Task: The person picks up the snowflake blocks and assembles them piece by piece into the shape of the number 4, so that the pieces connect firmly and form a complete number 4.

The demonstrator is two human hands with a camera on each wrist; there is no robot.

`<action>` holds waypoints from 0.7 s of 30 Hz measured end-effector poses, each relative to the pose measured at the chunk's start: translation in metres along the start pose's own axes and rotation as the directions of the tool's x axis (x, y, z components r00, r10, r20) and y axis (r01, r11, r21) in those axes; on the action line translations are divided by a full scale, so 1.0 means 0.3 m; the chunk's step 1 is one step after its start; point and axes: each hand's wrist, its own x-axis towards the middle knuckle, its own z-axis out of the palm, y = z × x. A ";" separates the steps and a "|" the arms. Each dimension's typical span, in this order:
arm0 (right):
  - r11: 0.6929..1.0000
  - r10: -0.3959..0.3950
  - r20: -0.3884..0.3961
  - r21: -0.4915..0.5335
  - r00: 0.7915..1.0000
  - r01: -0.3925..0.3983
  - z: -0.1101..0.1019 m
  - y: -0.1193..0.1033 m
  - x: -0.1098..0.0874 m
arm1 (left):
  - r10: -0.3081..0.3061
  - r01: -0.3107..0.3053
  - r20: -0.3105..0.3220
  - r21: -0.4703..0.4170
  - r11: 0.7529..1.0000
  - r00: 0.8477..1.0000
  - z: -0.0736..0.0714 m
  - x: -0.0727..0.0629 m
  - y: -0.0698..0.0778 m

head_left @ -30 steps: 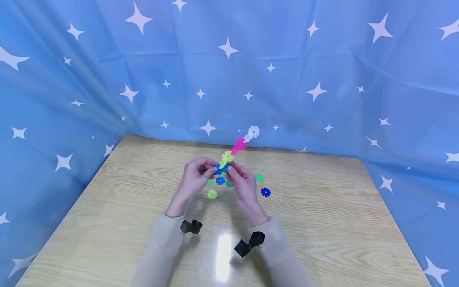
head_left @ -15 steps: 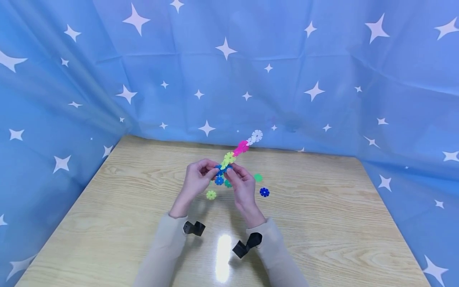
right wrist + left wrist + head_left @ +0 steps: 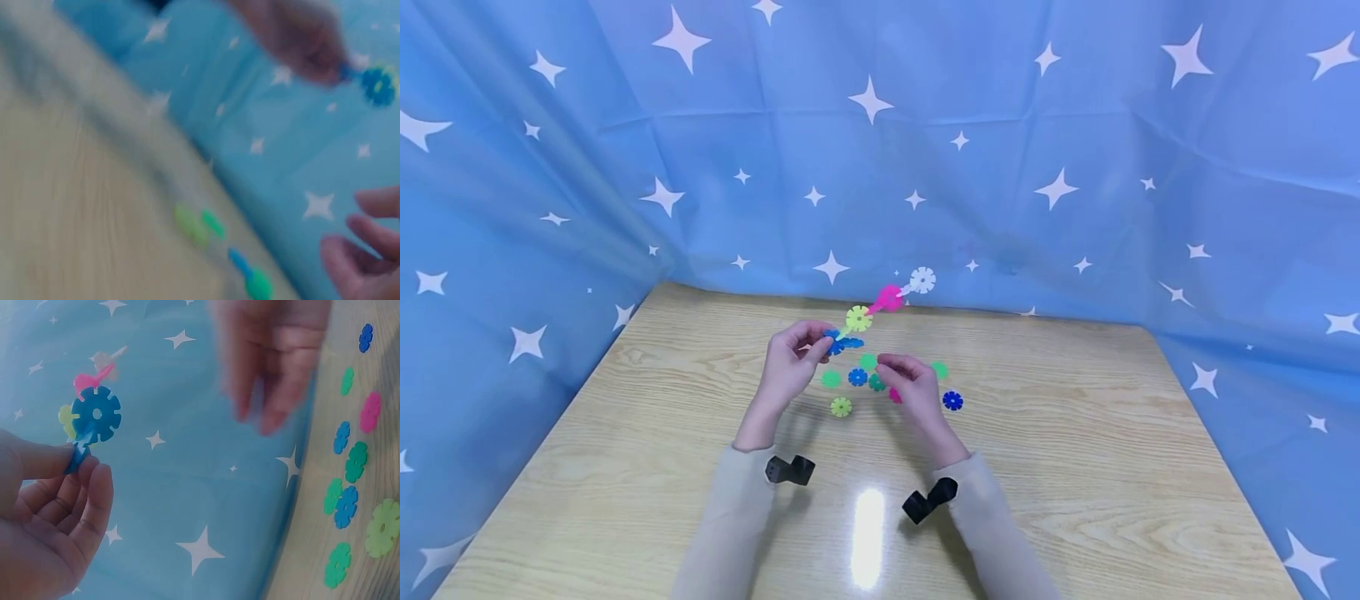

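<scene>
My left hand [image 3: 784, 364] pinches the lower end of a chain of notched snowflake discs between thumb and fingers. A blue disc [image 3: 97, 414] stands out just above the fingertips in the left wrist view. Beyond the blue end, the chain runs up and to the right through a yellow-green disc [image 3: 859, 318] and a pink disc [image 3: 891, 297] to a white disc [image 3: 922, 280]. My right hand [image 3: 919, 390] is apart from the chain, over the loose discs, fingers relaxed and nothing seen in them. The right wrist view shows its fingers [image 3: 375, 236] spread loosely.
Loose discs lie on the wooden table [image 3: 1075, 433]: a yellow-green disc [image 3: 841, 407], a dark blue disc [image 3: 952, 401], a pink disc [image 3: 370, 412] partly behind my right hand in the head view, and several green and blue ones. A star-patterned blue curtain [image 3: 1000, 167] hangs behind.
My right hand has let go of the chain's blue end and moved down and right. The left hand has shifted left and slightly up with the chain.
</scene>
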 end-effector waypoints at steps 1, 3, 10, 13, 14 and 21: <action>0.997 -0.008 0.000 -0.082 1.000 0.008 -0.008 0.014 0.008 | 0.000 0.000 0.000 -0.004 1.000 1.000 -0.001 0.000 0.001; 0.980 -0.020 -0.005 -0.196 1.000 0.019 -0.024 0.039 0.023 | 0.000 0.000 -0.001 -0.005 1.000 1.000 -0.003 0.000 0.003; 0.877 -0.019 0.033 -0.480 0.999 0.033 -0.071 0.085 0.040 | -0.029 0.028 -0.009 -0.040 0.999 1.000 -0.007 -0.001 0.006; 0.807 -0.024 0.073 -0.588 0.997 0.063 -0.083 0.097 0.042 | -0.048 0.047 -0.009 -0.061 0.997 0.999 -0.007 -0.003 0.022; 0.783 -0.034 0.084 -0.617 0.996 0.079 -0.086 0.098 0.042 | -0.051 0.051 -0.008 -0.068 0.996 0.999 -0.007 -0.002 0.022; 0.652 -0.056 0.142 -0.744 0.988 0.144 -0.086 0.090 0.045 | -0.051 0.050 -0.013 -0.098 0.994 0.999 -0.005 0.003 0.008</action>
